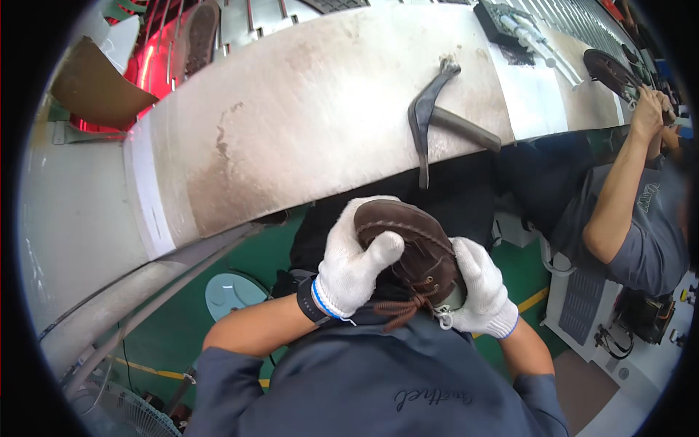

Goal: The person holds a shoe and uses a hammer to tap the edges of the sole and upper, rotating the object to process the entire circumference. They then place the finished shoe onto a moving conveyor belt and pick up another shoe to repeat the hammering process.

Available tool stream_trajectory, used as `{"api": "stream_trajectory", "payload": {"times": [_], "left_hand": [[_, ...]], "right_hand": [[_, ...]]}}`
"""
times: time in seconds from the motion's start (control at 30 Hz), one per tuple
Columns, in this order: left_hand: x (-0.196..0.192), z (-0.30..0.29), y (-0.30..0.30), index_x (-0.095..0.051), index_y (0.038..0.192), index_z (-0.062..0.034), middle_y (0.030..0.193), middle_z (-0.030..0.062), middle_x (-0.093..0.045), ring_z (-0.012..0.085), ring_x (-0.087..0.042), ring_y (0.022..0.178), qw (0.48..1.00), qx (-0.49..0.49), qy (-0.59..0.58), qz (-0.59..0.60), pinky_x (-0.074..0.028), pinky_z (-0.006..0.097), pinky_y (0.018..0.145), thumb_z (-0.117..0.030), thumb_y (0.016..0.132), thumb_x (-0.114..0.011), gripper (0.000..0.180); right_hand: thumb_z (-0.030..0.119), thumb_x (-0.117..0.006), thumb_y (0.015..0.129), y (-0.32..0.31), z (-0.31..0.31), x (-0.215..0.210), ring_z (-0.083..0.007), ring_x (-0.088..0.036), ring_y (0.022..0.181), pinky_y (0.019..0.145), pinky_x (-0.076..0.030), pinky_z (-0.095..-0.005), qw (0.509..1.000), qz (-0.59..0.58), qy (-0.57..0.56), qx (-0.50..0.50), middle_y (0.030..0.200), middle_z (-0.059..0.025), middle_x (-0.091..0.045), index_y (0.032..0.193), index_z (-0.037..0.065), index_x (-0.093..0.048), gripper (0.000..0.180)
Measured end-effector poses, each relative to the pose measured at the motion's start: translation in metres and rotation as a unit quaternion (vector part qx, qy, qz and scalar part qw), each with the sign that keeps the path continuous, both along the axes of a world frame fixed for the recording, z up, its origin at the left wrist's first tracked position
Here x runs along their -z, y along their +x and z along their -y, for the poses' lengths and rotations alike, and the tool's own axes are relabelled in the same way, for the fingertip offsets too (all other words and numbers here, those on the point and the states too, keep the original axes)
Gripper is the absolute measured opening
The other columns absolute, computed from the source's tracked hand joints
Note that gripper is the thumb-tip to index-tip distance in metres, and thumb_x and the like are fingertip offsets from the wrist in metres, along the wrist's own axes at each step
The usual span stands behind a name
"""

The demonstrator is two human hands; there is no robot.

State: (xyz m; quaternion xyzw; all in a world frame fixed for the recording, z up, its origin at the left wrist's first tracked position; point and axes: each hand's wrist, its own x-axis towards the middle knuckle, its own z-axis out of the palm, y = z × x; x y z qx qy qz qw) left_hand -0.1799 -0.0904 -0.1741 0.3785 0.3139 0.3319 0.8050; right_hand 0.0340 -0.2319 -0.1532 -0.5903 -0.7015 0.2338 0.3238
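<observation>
A brown lace-up shoe [426, 262] is held in front of my torso between both hands. White knit gloves cover both hands. My left hand [357, 251] wraps the toe end, its thumb lying over the top of the shoe. On the other side, my right hand [480, 288] grips the shoe along its side near the heel. Brown laces [402, 309] hang down toward my shirt. A pale insert with a metal ring [444, 317] shows at the shoe's opening. The sole's underside is hidden.
Beyond my hands, a worn pale work table [313, 109] carries a hammer-like shoemaking tool [429, 109]. Farther right lie a black tray [502, 25] and syringe-like tubes [539, 44]. A co-worker [633, 197] handles a dark shoe [610, 73]. A round stool [234, 293] stands below left.
</observation>
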Motion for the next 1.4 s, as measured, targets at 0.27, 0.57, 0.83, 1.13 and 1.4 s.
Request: {"api": "stream_trajectory", "payload": {"times": [0.27, 0.57, 0.83, 1.13, 1.4], "left_hand": [[0.037, -0.024, -0.001, -0.058, 0.140, 0.0031, 0.125, 0.0108, -0.073, 0.0166, -0.071, 0.113, 0.995, 0.054, -0.074, -0.048, -0.058, 0.033, 0.101, -0.040, 0.111, -0.068, 0.053], [0.036, 0.013, 0.040, -0.052, 0.146, 0.0042, 0.133, 0.0195, -0.071, 0.0291, -0.073, 0.120, 0.990, -0.095, -0.106, 0.004, -0.062, 0.044, 0.104, -0.045, 0.114, -0.060, 0.059], [0.035, -0.005, 0.010, -0.053, 0.144, 0.0063, 0.134, 0.0182, -0.071, 0.0243, -0.071, 0.122, 0.999, 0.025, 0.024, -0.010, -0.057, 0.042, 0.108, -0.056, 0.107, -0.067, 0.074], [-0.016, 0.011, -0.023, -0.047, 0.149, 0.0051, 0.137, 0.0216, -0.070, 0.0249, -0.070, 0.125, 0.971, -0.030, 0.221, -0.080, -0.055, 0.040, 0.110, -0.036, 0.088, -0.095, 0.087], [-0.029, -0.014, -0.042, -0.036, 0.163, 0.0025, 0.143, 0.0287, -0.067, 0.0364, -0.072, 0.127, 0.897, 0.056, 0.431, -0.075, -0.061, 0.047, 0.107, -0.027, 0.088, -0.095, 0.100]], "right_hand": [[0.015, -0.091, 0.066, -0.015, -0.006, -0.008, -0.0500, -0.063, 0.123, 0.106, -0.055, -0.0516, 0.978, 0.028, -0.198, 0.052, 0.142, -0.0289, -0.059, 0.165, 0.001, -0.041, 0.112], [0.017, -0.082, 0.065, 0.068, -0.077, -0.035, -0.0477, -0.064, 0.121, 0.107, -0.054, -0.0508, 0.965, 0.102, -0.214, -0.109, 0.138, -0.0273, -0.061, 0.161, 0.004, -0.049, 0.103], [0.009, -0.088, 0.071, 0.055, -0.052, 0.001, -0.0485, -0.065, 0.123, 0.108, -0.054, -0.0503, 0.987, 0.127, -0.047, -0.087, 0.140, -0.0277, -0.064, 0.154, -0.003, -0.054, 0.091], [0.019, -0.093, 0.069, 0.015, -0.019, 0.025, -0.0503, -0.066, 0.125, 0.109, -0.055, -0.0554, 0.992, 0.054, 0.109, -0.028, 0.143, -0.0318, -0.064, 0.145, -0.005, -0.059, 0.086], [0.019, -0.091, 0.069, 0.004, -0.020, 0.020, -0.0510, -0.066, 0.124, 0.107, -0.056, -0.0558, 0.992, 0.018, 0.115, -0.036, 0.141, -0.0353, -0.063, 0.151, -0.006, -0.051, 0.095]]}}
